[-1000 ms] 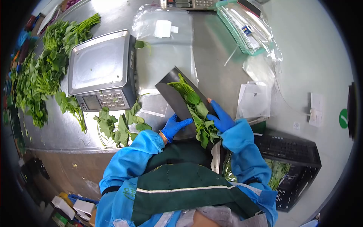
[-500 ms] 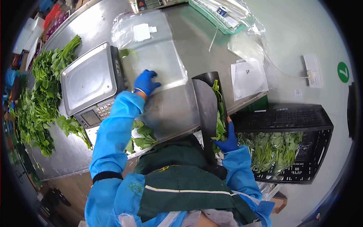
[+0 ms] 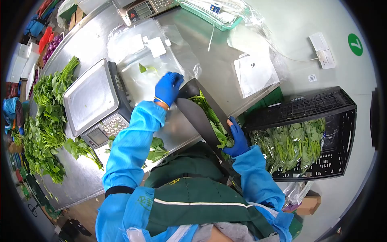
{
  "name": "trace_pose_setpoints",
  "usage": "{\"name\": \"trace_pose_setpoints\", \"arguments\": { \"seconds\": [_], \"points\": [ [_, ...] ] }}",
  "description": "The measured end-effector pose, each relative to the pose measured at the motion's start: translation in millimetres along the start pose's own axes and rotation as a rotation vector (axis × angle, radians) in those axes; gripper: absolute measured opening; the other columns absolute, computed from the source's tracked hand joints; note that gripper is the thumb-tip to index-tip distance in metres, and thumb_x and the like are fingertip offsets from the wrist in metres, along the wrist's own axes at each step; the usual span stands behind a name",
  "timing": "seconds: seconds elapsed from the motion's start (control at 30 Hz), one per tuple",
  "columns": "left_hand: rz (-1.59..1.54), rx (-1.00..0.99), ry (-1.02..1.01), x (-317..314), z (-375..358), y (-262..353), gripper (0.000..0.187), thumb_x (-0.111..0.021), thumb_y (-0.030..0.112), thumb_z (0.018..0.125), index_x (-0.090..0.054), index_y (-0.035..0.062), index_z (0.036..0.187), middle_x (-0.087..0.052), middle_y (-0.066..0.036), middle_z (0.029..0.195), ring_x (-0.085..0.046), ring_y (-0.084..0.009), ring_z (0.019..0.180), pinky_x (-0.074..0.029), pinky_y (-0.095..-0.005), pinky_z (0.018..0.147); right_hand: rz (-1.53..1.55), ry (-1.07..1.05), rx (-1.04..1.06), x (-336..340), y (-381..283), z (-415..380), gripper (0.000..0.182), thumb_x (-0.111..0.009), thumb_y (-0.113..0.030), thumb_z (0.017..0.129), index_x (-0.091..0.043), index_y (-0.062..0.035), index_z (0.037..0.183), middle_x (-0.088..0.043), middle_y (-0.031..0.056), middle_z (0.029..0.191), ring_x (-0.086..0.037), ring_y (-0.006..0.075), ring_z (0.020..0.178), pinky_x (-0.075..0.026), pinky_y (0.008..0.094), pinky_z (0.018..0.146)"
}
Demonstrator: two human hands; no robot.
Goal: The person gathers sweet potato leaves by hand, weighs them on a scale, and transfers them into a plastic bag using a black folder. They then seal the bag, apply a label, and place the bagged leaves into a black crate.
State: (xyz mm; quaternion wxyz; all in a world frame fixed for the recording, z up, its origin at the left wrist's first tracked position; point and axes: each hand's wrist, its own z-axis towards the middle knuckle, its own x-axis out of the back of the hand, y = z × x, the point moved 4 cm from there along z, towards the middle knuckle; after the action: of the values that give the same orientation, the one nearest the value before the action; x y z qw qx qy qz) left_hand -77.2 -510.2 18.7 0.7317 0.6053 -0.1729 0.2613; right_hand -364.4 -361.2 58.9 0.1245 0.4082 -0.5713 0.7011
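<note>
My right hand grips the lower end of a dark, curved sheet folded like a trough, with leafy greens lying inside it. My left hand, fingers curled together, pinches the near edge of a clear plastic bag beside the upper end of the trough. The fingertips are partly hidden. More flat clear bags with white labels lie under and beyond that hand, and a loose leaf rests on them.
A digital scale stands left of the bags, with a heap of greens past it. At right, a black crate holds bagged greens. A green tray, white paper and a second scale sit farther back.
My left hand has moved right across the bags to their near edge, and the bag there has shifted. The trough's upper end has swung left toward that hand, still held by my right hand.
</note>
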Motion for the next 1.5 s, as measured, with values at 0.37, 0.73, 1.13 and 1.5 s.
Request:
{"name": "trace_pose_setpoints", "arguments": {
  "seconds": [0.37,0.73,1.13,1.5],
  "points": [
    [-0.247,0.154,-0.146,13.8,-3.2,-31.7,0.015,-0.065,0.018,0.075,-0.063,0.0067,0.084,-0.062,-0.011,0.081,-0.060,-0.0281,0.075,-0.047,-0.0329,0.068,0.012,-0.105,-0.124,-8.2,-9.8,3.3,0.095,-0.078,-0.024,0.050,-0.032,-0.0081,0.132,-0.030,0.0210,0.134,-0.033,0.0376,0.121,-0.030,0.0414,0.098],
    [0.257,0.054,-0.386,23.1,-41.0,-79.9,0.019,-0.061,0.025,0.076,-0.063,0.0088,0.085,-0.062,-0.014,0.082,-0.059,-0.0315,0.077,-0.047,-0.0385,0.069,0.035,0.051,0.055,-12.3,-7.6,-6.1,0.086,-0.076,-0.026,0.056,-0.036,-0.0033,0.128,-0.034,0.0244,0.131,-0.038,0.0389,0.117,-0.033,0.0430,0.095],
    [0.179,-0.026,-0.087,60.5,-26.4,-39.6,0.012,-0.062,0.015,0.075,-0.061,0.0088,0.085,-0.059,-0.011,0.080,-0.059,-0.0283,0.073,-0.046,-0.0349,0.065,0.256,0.069,-0.138,-31.3,4.5,12.8,0.085,-0.078,-0.022,0.059,-0.034,-0.0007,0.128,-0.039,0.0184,0.129,-0.039,0.0312,0.119,-0.032,0.0363,0.099],
    [-0.081,-0.046,0.073,28.9,-41.8,17.8,0.013,-0.067,0.007,0.074,-0.061,0.0042,0.085,-0.062,-0.009,0.081,-0.060,-0.0185,0.072,-0.047,-0.0272,0.066,0.149,0.043,-0.080,-36.9,-12.4,28.0,0.085,-0.078,-0.025,0.056,-0.037,-0.0018,0.127,-0.040,0.0198,0.128,-0.041,0.0341,0.117,-0.034,0.0381,0.097]
  ]
}}
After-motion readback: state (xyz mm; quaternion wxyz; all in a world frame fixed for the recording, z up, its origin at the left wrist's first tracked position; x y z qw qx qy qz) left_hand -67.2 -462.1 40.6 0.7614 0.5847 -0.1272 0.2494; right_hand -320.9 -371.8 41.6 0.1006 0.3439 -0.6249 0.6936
